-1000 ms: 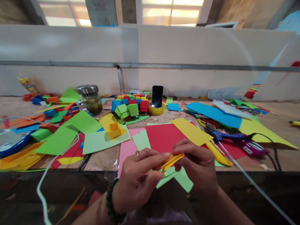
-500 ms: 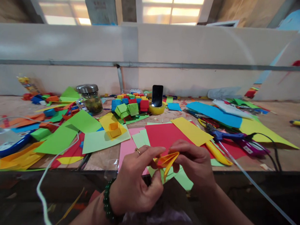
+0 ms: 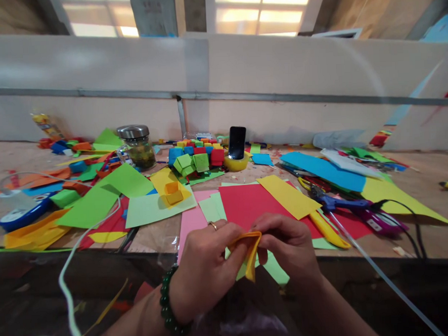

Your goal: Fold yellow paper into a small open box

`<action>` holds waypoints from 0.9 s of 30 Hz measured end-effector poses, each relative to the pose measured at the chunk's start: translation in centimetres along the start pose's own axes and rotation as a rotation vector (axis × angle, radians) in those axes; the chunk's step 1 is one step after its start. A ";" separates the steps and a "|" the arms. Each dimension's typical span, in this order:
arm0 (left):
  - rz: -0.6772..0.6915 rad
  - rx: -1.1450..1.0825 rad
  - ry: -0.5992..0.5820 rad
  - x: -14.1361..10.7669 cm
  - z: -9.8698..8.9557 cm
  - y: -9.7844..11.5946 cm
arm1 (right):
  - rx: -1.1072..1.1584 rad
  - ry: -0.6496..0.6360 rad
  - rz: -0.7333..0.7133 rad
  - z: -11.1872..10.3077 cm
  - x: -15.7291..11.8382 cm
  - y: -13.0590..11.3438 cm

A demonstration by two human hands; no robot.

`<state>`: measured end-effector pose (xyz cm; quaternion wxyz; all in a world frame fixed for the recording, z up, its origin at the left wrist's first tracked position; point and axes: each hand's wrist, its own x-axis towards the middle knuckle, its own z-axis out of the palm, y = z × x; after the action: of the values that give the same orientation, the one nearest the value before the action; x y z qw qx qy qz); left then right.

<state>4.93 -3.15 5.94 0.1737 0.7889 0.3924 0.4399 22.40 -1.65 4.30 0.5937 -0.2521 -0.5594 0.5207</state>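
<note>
Between my two hands, above the table's front edge, is a folded piece of yellow-orange paper (image 3: 252, 258). My left hand (image 3: 208, 267) is closed on it, the thumb pressed inside the fold and the fingers behind. A ring and a green bead bracelet (image 3: 166, 302) show on this hand and wrist. My right hand (image 3: 289, 247) pinches the paper's right corner between thumb and fingertips. Red paper (image 3: 244, 202) lies just beyond the hands, with light green sheets (image 3: 275, 272) under and behind them. A small open yellow paper box (image 3: 173, 194) stands further left.
Folded paper cubes (image 3: 199, 161) cluster at the back beside a phone (image 3: 237, 142) propped on a tape roll (image 3: 235, 162). A lidded glass jar (image 3: 139, 152) stands left of them. A yellow knife (image 3: 328, 230) and a blue-handled glue gun (image 3: 337, 202) lie right. A white cable (image 3: 65, 284) hangs at left.
My left thumb has moved up into the paper's fold. The paper has been turned, so its narrow flap now hangs downward. The view has shifted slightly.
</note>
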 end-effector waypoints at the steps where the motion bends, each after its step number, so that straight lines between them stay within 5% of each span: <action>1: -0.001 0.008 0.004 0.0 0.1 0.0 | 0.001 0.002 0.001 0.0 0.0 0.0; 27: 0.004 -0.029 0.100 0.1 0.6 0.1 | -0.071 0.009 -0.023 0.2 0.5 -0.1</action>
<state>5.51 -3.14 5.69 0.1643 0.7640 0.3927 0.4849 22.16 -1.33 4.65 0.5927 -0.2686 -0.5777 0.4927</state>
